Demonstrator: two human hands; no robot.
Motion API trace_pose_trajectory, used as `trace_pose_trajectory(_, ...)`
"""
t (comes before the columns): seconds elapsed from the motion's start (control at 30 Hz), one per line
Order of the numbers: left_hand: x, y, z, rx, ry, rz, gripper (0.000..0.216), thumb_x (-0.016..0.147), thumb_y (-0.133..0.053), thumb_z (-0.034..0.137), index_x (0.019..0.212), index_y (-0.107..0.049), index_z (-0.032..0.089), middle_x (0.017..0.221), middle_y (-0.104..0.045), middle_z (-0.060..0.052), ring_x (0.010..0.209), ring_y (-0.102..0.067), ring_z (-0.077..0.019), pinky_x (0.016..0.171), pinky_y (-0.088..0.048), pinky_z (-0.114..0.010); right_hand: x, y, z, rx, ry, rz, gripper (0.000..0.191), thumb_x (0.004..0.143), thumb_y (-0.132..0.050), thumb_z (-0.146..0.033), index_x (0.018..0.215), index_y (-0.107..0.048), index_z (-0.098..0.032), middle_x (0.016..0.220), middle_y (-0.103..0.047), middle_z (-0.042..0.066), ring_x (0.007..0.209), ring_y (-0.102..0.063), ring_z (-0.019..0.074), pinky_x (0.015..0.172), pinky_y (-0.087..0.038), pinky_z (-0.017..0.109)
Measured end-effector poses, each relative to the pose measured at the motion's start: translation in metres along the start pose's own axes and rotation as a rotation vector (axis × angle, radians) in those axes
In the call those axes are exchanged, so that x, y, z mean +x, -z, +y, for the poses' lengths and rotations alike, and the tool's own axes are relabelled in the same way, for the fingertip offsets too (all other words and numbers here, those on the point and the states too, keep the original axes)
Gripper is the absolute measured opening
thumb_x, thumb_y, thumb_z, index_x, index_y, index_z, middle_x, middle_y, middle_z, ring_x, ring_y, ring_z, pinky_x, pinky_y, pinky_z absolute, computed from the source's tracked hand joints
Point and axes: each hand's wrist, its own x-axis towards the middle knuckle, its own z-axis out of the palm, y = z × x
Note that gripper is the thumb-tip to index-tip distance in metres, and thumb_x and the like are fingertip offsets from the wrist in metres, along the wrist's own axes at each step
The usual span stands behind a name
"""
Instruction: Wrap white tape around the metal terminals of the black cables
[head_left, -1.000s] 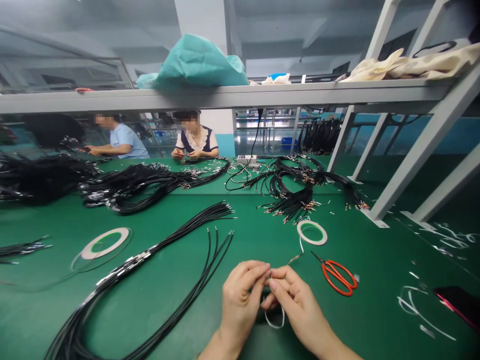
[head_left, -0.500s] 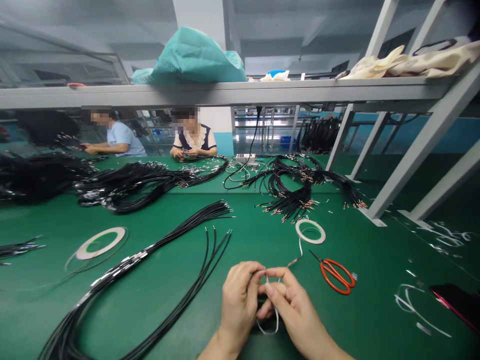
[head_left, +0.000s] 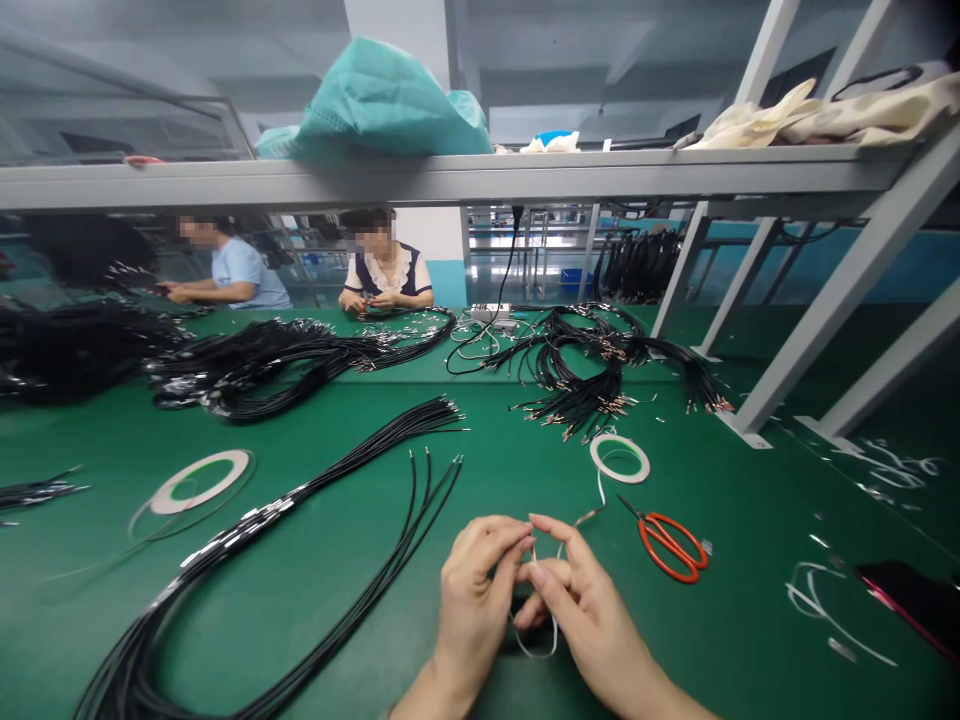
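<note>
**A:** ok so what's in those fingers?

**B:** A thin, flat white strip. The left hand has thumb and index pinched narrow on it, and the right hand has its thumb closed on it too, index stretched out to the left fingertips. A slack loop hangs right below the fingers.

**A:** And around them?

**B:** Just beyond the right fingers on the green bench lies a flat white tape roll with a green inner ring, its tail running back toward them. Orange-handled metal scissors lie to their right. Way off left of the fingers there's a long curved bundle of black cables with silvery bands.
</note>
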Motion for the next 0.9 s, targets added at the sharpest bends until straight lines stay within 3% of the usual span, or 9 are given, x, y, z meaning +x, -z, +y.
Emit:
trace_pose_trajectory(0.17,0.0006,-0.0008,0.0027,-0.002,0.068,0.013,0.008,0.087,-0.057,0.015,0.087,-0.062,0.021,0.086,-0.063,-0.002,0.084,-0.061,-0.0165,0.076,-0.049,-0.028,-0.0011,0.0009,0.0002,-0.049,0.022,-0.007,0.047,0.096,-0.045,-0.038,0.135,-0.030,-0.020,0.074,-0.072,0.004,0.069,-0.068,0.0189,0.071,-0.051,0.033)
trace_pose_trajectory(0.33,0.0011,-0.0010,0.0024,-0.070,0.121,-0.030,0.018,0.088,-0.055,0.016,0.102,-0.062,0.023,0.098,-0.060,-0.003,0.091,-0.060,-0.0160,0.077,-0.051,-0.027,-0.0009,0.0018,0.0015,-0.102,0.033,-0.005,0.046,0.096,-0.045,-0.039,0.135,-0.031,-0.019,0.069,-0.071,0.003,0.067,-0.067,0.0190,0.070,-0.050,0.033)
trace_pose_trajectory(0.47,0.0012,-0.0008,0.0026,-0.080,0.128,-0.053,0.022,0.088,-0.054,0.016,0.104,-0.066,0.025,0.096,-0.060,-0.003,0.089,-0.060,-0.0156,0.076,-0.051,-0.026,-0.0013,0.0026,0.0011,-0.101,0.031,-0.010,0.047,0.096,-0.044,-0.039,0.136,-0.030,-0.019,0.070,-0.071,0.003,0.068,-0.067,0.0191,0.070,-0.050,0.033)
trace_pose_trajectory(0.67,-0.0006,-0.0015,0.0021,-0.051,0.096,-0.033,0.018,0.087,-0.057,0.017,0.098,-0.069,0.023,0.090,-0.060,-0.003,0.082,-0.061,-0.0143,0.070,-0.051,-0.023,-0.0016,0.0032,-0.0029,-0.136,0.015,-0.033,0.051,0.096,-0.042,-0.040,0.140,-0.024,-0.020,0.073,-0.072,0.004,0.069,-0.066,0.0187,0.071,-0.049,0.032)
trace_pose_trajectory(0.9,-0.0015,0.0010,0.0008,0.110,-0.003,-0.016,0.016,0.086,-0.059,0.016,0.096,-0.068,0.024,0.086,-0.071,-0.001,0.082,-0.063,-0.0162,0.077,-0.048,-0.028,-0.0007,0.0032,0.0025,-0.135,0.043,-0.024,0.049,0.097,-0.042,-0.037,0.141,-0.026,-0.023,0.071,-0.071,0.001,0.068,-0.065,0.0170,0.070,-0.048,0.030)
